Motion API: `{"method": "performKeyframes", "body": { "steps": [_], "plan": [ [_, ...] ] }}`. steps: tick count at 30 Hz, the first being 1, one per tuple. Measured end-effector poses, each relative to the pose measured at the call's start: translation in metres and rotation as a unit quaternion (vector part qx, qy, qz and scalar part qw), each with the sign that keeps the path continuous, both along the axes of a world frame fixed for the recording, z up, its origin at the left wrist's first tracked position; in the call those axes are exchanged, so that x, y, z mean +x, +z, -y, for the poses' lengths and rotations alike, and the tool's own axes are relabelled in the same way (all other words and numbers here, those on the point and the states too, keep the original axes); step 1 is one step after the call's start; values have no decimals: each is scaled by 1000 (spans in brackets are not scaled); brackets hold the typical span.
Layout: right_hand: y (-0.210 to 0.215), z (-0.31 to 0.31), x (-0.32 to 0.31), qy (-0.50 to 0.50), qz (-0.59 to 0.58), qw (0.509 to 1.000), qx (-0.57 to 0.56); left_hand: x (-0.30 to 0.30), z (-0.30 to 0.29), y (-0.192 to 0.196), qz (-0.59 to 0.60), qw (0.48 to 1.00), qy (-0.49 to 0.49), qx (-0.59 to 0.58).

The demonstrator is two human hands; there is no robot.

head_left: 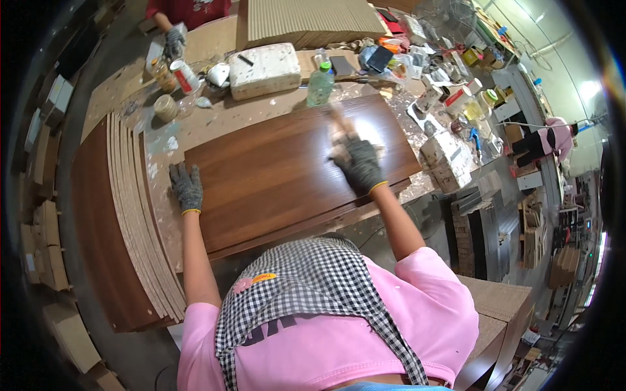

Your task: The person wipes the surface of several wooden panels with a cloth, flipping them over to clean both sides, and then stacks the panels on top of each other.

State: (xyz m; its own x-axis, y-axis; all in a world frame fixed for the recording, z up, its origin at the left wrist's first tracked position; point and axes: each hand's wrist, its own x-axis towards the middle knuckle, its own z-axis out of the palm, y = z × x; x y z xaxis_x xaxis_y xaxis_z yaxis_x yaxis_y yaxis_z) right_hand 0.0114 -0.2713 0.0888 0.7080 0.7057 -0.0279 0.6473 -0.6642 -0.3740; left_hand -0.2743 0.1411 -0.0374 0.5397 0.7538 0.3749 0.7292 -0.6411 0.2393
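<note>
A glossy brown wood-grain panel (274, 166) lies in front of me on top of at least one more board. My left hand (186, 187), in a grey knit glove, rests at the panel's left end with its fingers stretched out. Over the right half of the panel is my right hand (357, 164), gloved alike and closed on a pale rag (338, 138) pressed to the surface. Motion smears the rag, and the hand partly covers it. Bright light reflects off the panel around it.
Stacked brown panels (127, 221) stand at the left. Beyond the panel are a paint-spotted white block (265, 70), a green-capped bottle (320, 85) and corrugated cardboard (313, 23). Another white block (446, 160) and clutter lie at right. A co-worker's gloved hand (175, 42) is across the table.
</note>
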Motion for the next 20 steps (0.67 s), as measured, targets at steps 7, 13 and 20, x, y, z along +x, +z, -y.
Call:
{"method": "performKeyframes", "body": {
  "steps": [7,13,20],
  "plan": [
    [-60,69,175,-331,6,944,3,14,8,22,-34,999,-1,25],
    [-87,46,179,-382,0,923,-36,7,-24,-4,-17,997,68,20],
    [-63,5,111,-308,75,947,-51,-48,-82,20,-40,941,132,-308]
  ]
}}
